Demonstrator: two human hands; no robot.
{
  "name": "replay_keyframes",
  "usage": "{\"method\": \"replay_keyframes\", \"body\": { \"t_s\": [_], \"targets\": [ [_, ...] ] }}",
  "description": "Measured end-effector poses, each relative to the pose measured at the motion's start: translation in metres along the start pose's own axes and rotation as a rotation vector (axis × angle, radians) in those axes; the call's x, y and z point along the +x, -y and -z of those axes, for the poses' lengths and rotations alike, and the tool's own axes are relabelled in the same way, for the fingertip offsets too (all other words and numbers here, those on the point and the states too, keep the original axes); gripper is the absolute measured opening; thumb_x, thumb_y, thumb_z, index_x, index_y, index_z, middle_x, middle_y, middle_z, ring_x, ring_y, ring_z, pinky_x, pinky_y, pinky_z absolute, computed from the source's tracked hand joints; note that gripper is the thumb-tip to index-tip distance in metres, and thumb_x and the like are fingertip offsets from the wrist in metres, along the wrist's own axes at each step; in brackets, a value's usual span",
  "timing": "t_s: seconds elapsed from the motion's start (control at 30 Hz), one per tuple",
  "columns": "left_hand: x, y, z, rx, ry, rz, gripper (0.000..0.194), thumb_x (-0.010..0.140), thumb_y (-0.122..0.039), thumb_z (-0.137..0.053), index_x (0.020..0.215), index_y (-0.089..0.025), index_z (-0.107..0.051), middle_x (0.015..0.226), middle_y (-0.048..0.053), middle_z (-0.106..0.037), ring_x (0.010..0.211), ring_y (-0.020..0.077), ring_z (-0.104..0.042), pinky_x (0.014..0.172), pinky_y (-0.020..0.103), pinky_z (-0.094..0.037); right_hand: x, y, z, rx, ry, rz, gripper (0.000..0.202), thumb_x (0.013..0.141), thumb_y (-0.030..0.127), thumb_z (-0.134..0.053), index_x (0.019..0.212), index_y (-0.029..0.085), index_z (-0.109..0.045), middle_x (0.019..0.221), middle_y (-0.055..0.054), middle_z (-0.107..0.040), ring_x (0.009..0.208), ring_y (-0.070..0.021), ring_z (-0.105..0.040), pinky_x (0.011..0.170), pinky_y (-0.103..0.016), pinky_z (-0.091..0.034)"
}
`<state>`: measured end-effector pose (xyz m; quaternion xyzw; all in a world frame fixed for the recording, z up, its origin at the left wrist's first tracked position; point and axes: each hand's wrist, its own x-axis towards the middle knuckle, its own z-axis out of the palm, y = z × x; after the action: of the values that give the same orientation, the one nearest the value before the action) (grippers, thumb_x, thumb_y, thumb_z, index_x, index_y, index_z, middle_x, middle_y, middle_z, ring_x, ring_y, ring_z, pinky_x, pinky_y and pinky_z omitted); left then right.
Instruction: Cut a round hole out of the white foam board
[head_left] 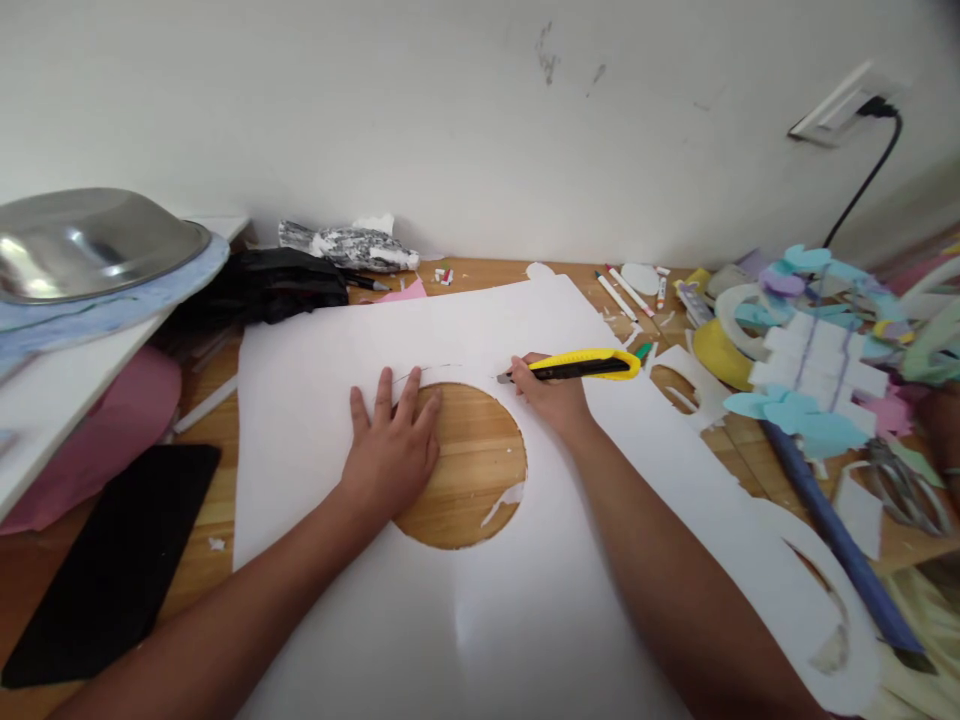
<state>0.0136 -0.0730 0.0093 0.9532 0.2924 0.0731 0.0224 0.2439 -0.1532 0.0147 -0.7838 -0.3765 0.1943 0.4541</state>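
A large white sheet (315, 350) covers much of the wooden table, with a round hole cut in its middle through which the wood shows. My left hand (394, 440) lies flat with fingers spread across the hole's left edge. In my right hand (551, 395) is a yellow and black utility knife (592, 366), its blade pointing left and close to the sheet above the hole's upper right rim. A thin curved line, drawn or cut, runs just above the hole. One white paper scrap (512, 494) lies inside the hole.
At left, a metal bowl (97, 245) sits on a raised white board; a black flat panel (112, 560) lies below. Behind are a black plastic bag (262, 285) and markers (628, 290). Paper cutouts (817, 350), scissors (904, 485) and a blue roll (840, 540) crowd the right.
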Motion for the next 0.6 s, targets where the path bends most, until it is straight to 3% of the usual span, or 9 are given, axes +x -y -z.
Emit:
{"method": "replay_keyframes", "body": {
  "t_s": [0.2,0.6],
  "targets": [
    [0.0002,-0.0009,0.0013,0.015,0.003,-0.006,0.053,0.097,-0.027,-0.036,0.148,-0.019,-0.049,0.163,0.013,-0.027,0.149,0.0470,-0.018,0.111,0.077,-0.016,0.0011,0.0014,-0.0044,-0.018,-0.028,0.008,0.036,0.084,0.049,-0.059,0.061,0.023,-0.058,0.058,0.002,-0.058,0.059,-0.0157,-0.052,0.061,-0.027,-0.042],
    [-0.0008,-0.0008,-0.0008,0.011,-0.008,0.005,0.053,0.097,-0.028,-0.038,0.148,-0.019,-0.049,0.163,0.014,-0.027,0.149,0.0476,-0.019,0.112,0.076,-0.016,-0.0038,0.0033,0.0007,-0.097,-0.050,0.012,0.038,0.085,0.052,-0.056,0.061,0.023,-0.054,0.053,0.003,-0.053,0.057,-0.0151,-0.049,0.055,-0.027,-0.036]
  ]
}}
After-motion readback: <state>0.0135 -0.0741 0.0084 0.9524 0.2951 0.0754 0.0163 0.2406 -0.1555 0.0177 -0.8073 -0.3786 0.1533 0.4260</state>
